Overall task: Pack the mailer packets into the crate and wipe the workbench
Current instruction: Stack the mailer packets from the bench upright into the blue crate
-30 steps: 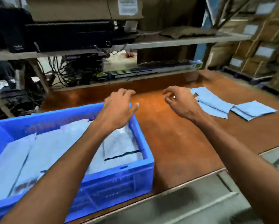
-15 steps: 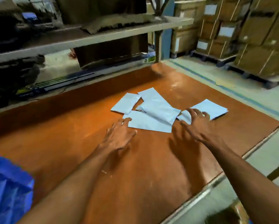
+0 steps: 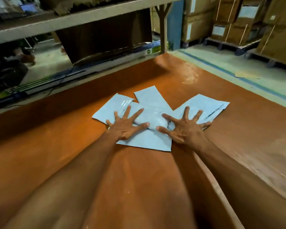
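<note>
The left grip [image 3: 125, 128] lies flat with fingers spread wide, pressing on a loose heap of pale blue mailer packets [image 3: 149, 103] near the middle of the brown table [image 3: 64, 133]. The right grip [image 3: 184, 129], spread the same way, presses the heap's right side. The packets overlap. Cardboard boxes [image 3: 278, 35] stand beyond the table.
</note>
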A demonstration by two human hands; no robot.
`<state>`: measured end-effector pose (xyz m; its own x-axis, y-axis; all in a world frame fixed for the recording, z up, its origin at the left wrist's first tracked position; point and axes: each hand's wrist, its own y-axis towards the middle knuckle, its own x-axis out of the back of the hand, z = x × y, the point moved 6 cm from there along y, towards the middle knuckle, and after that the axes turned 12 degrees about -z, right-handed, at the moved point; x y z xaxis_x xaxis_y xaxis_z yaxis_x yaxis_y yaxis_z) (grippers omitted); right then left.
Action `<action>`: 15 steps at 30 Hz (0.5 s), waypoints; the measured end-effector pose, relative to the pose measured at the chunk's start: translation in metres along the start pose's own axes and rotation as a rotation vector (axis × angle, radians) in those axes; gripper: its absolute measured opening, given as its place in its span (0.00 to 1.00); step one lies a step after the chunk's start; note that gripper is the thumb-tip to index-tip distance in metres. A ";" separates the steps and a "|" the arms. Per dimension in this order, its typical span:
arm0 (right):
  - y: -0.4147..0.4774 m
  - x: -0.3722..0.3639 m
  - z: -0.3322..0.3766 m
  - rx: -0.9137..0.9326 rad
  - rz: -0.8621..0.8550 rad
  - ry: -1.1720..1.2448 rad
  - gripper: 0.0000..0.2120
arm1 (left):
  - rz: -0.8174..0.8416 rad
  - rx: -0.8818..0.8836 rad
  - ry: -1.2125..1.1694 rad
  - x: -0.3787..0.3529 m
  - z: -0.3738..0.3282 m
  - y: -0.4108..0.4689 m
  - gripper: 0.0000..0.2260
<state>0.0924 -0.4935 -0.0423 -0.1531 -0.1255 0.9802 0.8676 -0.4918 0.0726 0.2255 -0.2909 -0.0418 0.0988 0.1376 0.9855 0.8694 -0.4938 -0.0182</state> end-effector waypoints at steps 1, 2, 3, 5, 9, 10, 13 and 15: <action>0.002 -0.004 0.005 0.016 0.014 -0.030 0.43 | -0.011 0.001 0.014 -0.004 0.000 -0.003 0.35; 0.003 -0.006 0.007 0.027 0.025 -0.053 0.43 | -0.028 0.001 0.017 -0.006 0.002 -0.005 0.35; 0.003 -0.008 0.009 0.043 0.033 -0.071 0.43 | -0.032 -0.002 0.013 -0.006 0.004 -0.008 0.35; 0.000 -0.010 0.013 0.094 0.041 -0.101 0.43 | -0.001 0.000 -0.001 -0.004 0.009 -0.016 0.36; -0.033 -0.010 0.031 0.195 0.066 -0.075 0.43 | 0.041 0.015 -0.008 0.002 0.026 -0.054 0.38; -0.047 -0.009 0.037 0.220 0.083 -0.065 0.43 | 0.045 0.020 -0.011 0.002 0.031 -0.069 0.38; -0.091 -0.008 0.057 0.297 0.106 -0.053 0.41 | 0.029 0.053 -0.019 0.002 0.049 -0.126 0.38; -0.128 -0.009 0.074 0.361 0.108 -0.040 0.40 | 0.010 0.093 -0.025 0.005 0.064 -0.174 0.37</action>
<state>0.0181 -0.3660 -0.0468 -0.0398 -0.1228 0.9916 0.9897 -0.1414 0.0222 0.1054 -0.1493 -0.0442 0.1187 0.1551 0.9807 0.9093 -0.4137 -0.0446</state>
